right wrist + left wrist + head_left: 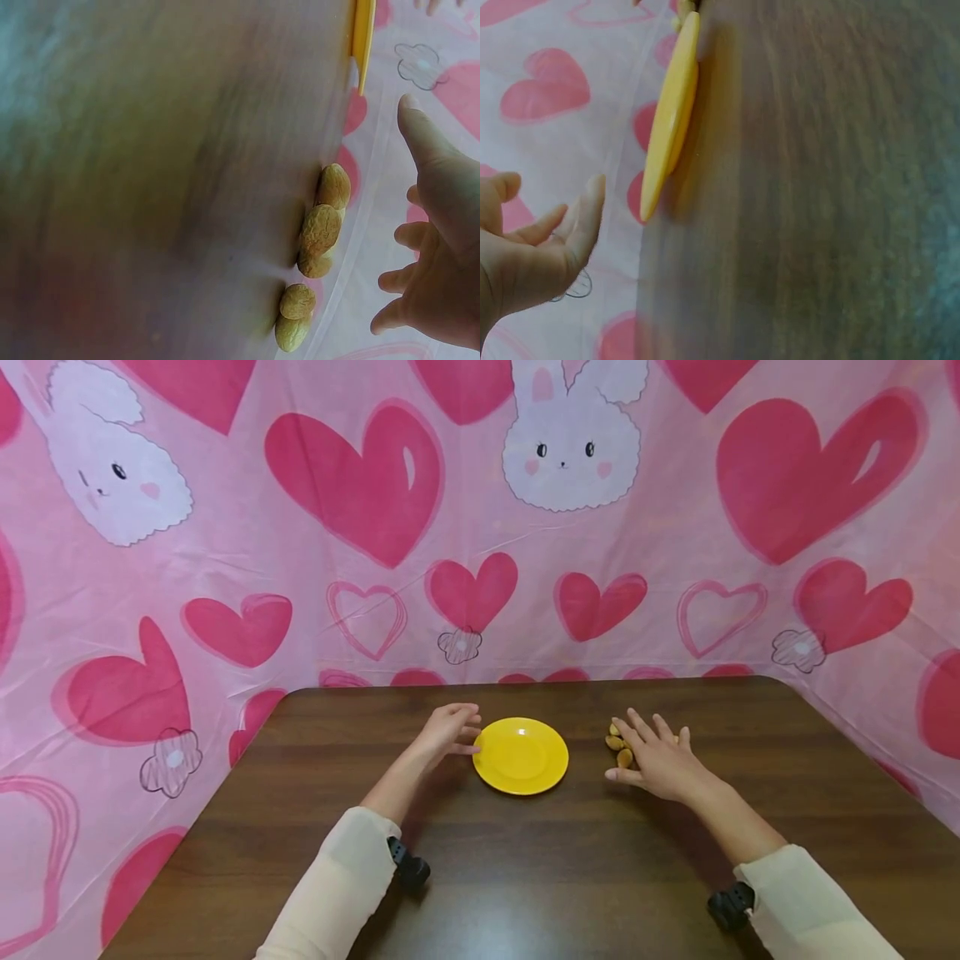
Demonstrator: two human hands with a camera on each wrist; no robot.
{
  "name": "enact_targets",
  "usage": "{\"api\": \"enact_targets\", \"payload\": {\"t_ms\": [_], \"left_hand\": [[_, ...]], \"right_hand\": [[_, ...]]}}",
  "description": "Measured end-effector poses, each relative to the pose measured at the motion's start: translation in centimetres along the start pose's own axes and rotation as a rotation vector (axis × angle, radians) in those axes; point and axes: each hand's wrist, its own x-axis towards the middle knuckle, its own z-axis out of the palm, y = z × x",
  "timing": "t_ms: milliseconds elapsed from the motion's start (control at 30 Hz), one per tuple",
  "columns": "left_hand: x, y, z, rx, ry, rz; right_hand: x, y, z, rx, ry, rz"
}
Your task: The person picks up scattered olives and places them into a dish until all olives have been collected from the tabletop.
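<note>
- My left grip (447, 732) hovers, fingers loosely spread, the yellow plate (521, 757) just to its right.
- My right grip (663, 764) hovers spread above brown nut-like pieces (320, 229).

The table (517, 864) has a dark brown wood-grain top. A yellow plate (521, 757) lies toward its far edge, with several tan nut-like pieces (320, 229) to the right.

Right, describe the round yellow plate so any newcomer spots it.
In the head view, find the dark brown wood-grain table before the pink heart-printed cloth. On its far half lies the round, glossy yellow plate, left of the small brown nut-like pieces. Unlike them, it is broad, flat and yellow.
</note>
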Motion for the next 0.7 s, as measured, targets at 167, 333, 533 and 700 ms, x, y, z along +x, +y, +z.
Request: {"api": "enact_targets", "payload": {"t_ms": [167, 333, 533, 700], "left_hand": [[0.4, -0.8, 0.2, 0.113, 0.075, -0.022], [0.5, -1.5, 0.4, 0.199, 0.109, -0.051], [0.3, -2.0, 0.6, 0.262, 0.092, -0.109], [0.4, -2.5, 0.7, 0.230, 0.037, -0.108]], "right_hand": [[0.1, 0.0, 0.0, -0.017, -0.001, -0.004], [0.2, 0.0, -0.1, -0.017, -0.005, 0.000], [0.2, -0.1, -0.1, -0.014, -0.003, 0.001], [0.1, 0.0, -0.1, 0.003, -0.006, 0.009]]}}
